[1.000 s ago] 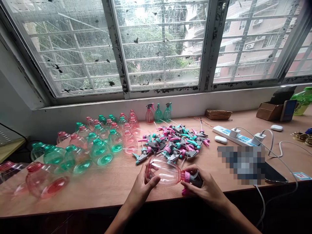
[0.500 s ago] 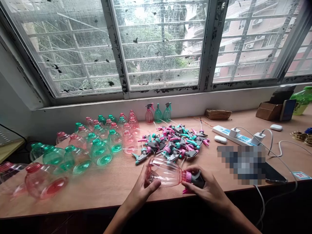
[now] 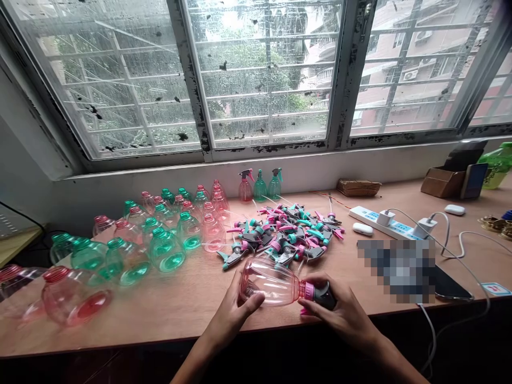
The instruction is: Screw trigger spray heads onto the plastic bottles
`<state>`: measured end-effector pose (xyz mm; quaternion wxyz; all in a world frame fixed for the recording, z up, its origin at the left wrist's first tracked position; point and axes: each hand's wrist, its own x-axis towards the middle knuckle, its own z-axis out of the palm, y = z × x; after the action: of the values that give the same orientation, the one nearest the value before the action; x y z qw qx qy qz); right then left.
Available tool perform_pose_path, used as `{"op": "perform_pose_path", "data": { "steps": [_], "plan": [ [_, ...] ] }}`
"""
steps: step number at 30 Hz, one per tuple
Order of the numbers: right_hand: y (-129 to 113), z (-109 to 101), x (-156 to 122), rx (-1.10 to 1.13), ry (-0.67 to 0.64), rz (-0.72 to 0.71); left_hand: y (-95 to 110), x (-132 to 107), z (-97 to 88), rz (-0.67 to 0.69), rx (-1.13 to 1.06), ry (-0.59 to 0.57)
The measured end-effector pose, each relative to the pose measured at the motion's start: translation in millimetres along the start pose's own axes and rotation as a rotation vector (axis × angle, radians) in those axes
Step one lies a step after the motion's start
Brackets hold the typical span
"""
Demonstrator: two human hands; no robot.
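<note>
A clear pink plastic bottle (image 3: pixel 269 282) lies on its side above the wooden table's front edge, held between both hands. My left hand (image 3: pixel 234 309) is wrapped round its wide base end. My right hand (image 3: pixel 340 312) is closed on the pink and grey spray head (image 3: pixel 320 294) at the bottle's neck, which points right. Just behind them lies a pile of loose pink, teal and grey spray heads (image 3: pixel 286 232).
Several empty pink and teal bottles (image 3: pixel 160 234) stand and lie across the left of the table (image 3: pixel 180 304). Three finished spray bottles (image 3: pixel 260 186) stand by the wall. A power strip (image 3: pixel 386 224) with cables, earbud cases, a phone and a cardboard box (image 3: pixel 442 181) are at the right.
The bottle and both hands have barely moved; my right hand's fingers have shifted slightly round the spray head at the neck.
</note>
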<state>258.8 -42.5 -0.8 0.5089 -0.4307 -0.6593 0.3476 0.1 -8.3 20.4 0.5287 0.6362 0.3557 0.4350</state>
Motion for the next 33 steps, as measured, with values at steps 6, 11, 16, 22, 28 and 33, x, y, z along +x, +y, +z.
{"op": "perform_pose_path", "data": {
  "steps": [6,11,16,22,28,33],
  "plan": [
    [-1,4,3,0.150,-0.021,0.105,0,1,2.7,-0.004,0.007,0.055],
    [6,3,2,-0.231,0.055,-0.180,-2,4,0.2,-0.022,0.024,0.092],
    [6,2,2,-0.175,0.053,-0.117,-4,4,-1.4,-0.022,0.032,0.080],
    [2,-3,5,0.188,-0.063,0.137,-4,-2,-0.9,-0.001,0.024,-0.035],
    [3,-8,11,0.298,-0.090,0.161,-3,-2,4.1,0.062,0.030,-0.099],
    [7,-10,14,0.292,-0.117,0.148,2,-6,6.8,0.093,0.092,-0.124]
  ]
}}
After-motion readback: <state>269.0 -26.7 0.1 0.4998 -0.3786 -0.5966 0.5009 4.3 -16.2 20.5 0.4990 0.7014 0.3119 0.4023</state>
